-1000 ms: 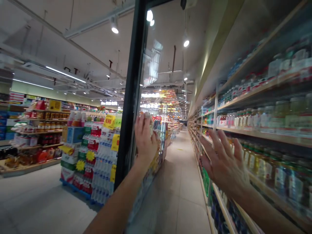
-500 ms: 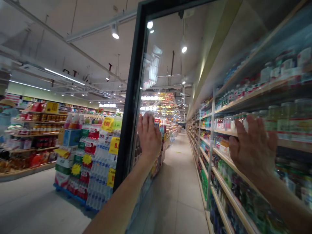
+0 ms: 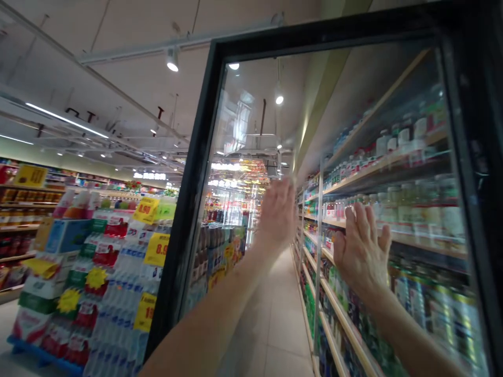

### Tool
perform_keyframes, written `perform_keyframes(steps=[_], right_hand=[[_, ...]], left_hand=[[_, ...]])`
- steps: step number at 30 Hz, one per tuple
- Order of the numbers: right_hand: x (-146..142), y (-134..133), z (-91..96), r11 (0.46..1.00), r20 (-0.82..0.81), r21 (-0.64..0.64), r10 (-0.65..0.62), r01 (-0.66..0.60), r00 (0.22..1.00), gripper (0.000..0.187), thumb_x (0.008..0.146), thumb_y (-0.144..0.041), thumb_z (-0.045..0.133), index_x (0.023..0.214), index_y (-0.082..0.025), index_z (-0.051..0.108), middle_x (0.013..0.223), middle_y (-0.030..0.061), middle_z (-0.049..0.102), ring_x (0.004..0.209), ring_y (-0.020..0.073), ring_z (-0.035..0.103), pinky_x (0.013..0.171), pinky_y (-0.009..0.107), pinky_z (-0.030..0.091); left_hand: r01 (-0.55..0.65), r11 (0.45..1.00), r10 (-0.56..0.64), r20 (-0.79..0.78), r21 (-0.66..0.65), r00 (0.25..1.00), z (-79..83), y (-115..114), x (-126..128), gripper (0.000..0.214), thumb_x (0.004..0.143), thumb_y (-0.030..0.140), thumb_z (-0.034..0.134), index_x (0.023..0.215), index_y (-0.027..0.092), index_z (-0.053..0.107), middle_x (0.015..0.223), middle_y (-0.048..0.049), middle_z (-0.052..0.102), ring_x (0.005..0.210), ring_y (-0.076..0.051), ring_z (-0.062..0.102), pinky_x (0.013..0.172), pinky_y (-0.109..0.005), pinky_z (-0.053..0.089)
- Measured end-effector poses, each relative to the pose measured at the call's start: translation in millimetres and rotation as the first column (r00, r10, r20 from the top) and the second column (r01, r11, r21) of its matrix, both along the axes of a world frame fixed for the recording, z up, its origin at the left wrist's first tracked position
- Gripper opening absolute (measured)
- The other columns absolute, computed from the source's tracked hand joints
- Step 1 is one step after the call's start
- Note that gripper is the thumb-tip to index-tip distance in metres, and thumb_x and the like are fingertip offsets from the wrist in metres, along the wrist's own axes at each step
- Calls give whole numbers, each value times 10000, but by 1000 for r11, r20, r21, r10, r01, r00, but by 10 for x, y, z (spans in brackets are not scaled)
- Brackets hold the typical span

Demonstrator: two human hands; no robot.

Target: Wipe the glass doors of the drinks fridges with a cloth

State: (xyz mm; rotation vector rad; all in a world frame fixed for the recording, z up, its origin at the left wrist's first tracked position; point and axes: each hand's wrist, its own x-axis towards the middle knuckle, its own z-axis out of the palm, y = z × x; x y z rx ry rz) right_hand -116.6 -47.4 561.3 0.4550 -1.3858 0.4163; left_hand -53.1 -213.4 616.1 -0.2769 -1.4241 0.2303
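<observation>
A tall glass cooler door with a black frame [image 3: 184, 199] fills the middle and right of the view, swung partly across the cooler. My left hand [image 3: 277, 212] lies flat and open against the glass, fingers up. My right hand [image 3: 361, 251] is also open, palm pressed on the glass further right. Behind the glass, shelves of bottled drinks [image 3: 416, 209] run along the right wall. Neither hand holds anything.
A stack of bottled-water packs with yellow price tags [image 3: 118, 283] stands on a pallet at the left. Grocery shelves [image 3: 23, 209] line the far left. A tiled aisle [image 3: 275, 324] runs ahead between the stack and the cooler shelves.
The door has swung to the right, across the shelves, and its full frame is now in view. Both hands moved with it, the right hand from free air onto the glass.
</observation>
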Motion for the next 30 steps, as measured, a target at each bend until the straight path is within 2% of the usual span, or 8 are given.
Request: perform_keyframes(steps=[4,8,10,15,20,23,27,30], right_hand=[[-8,-9,6,1000,11,-4,-4,4,1000,573,873,-274,393,1414,-114,295,1448,157,339,1356,286,288,1093,533,194],[-50,-29,5,1000,-23,15,-17,17,1000,606,865,-267,406,1432,-114,252,1437,166,356,1354,288,290,1086,543,198],[-85,-34,4,1000,-47,20,-22,23,999,625,866,-263,403,1444,-120,215,1440,167,351,1355,288,287,1083,550,197],[-162,-31,5,1000,-88,16,-25,27,996,629,868,-255,403,1452,-142,196,1446,152,346,1347,293,303,1080,553,206],[-119,-71,-1,999,-87,6,-34,34,996,612,874,-257,424,1441,-134,230,1443,155,348,1336,298,325,1073,547,220],[-87,-92,-2,999,-58,14,-46,47,997,585,870,-258,431,1419,-119,282,1444,155,346,1344,295,310,1077,551,208],[-124,-77,6,997,-63,48,-56,59,996,567,871,-268,425,1407,-122,307,1437,152,361,1355,278,292,1091,544,184],[-161,-69,7,990,-100,120,-56,68,993,541,880,-273,410,1399,-147,328,1432,128,379,1359,255,288,1105,510,178]], left_hand=[[-34,974,58,99,-225,993,-67,122,-95,451,910,245,328,1348,154,379,1424,-56,412,1363,-228,283,1112,-409,291],[-9,988,22,-84,152,996,197,-218,-57,459,894,204,320,1342,122,376,1424,-122,393,1375,-259,250,1098,-489,287],[4,983,19,-122,182,992,260,-189,-100,457,892,205,325,1329,88,386,1425,-155,378,1379,-273,232,1096,-493,286],[-43,964,61,61,-262,996,291,278,-296,419,903,227,338,1304,162,441,1414,-57,423,1347,-218,315,1115,-391,287],[12,994,-4,-69,109,998,464,-70,-204,425,906,220,310,1290,95,444,1396,-136,427,1346,-256,311,1096,-475,302],[38,987,-21,-114,158,993,223,-110,-213,445,906,211,309,1328,98,395,1419,-154,389,1374,-256,252,1097,-488,293],[-7,965,25,68,-261,997,-259,52,-287,458,903,223,345,1357,169,371,1431,-82,397,1377,-213,253,1105,-413,302],[-38,991,45,48,-129,998,-267,-271,-228,444,903,220,342,1339,153,398,1411,-87,424,1363,-222,281,1107,-420,297]])
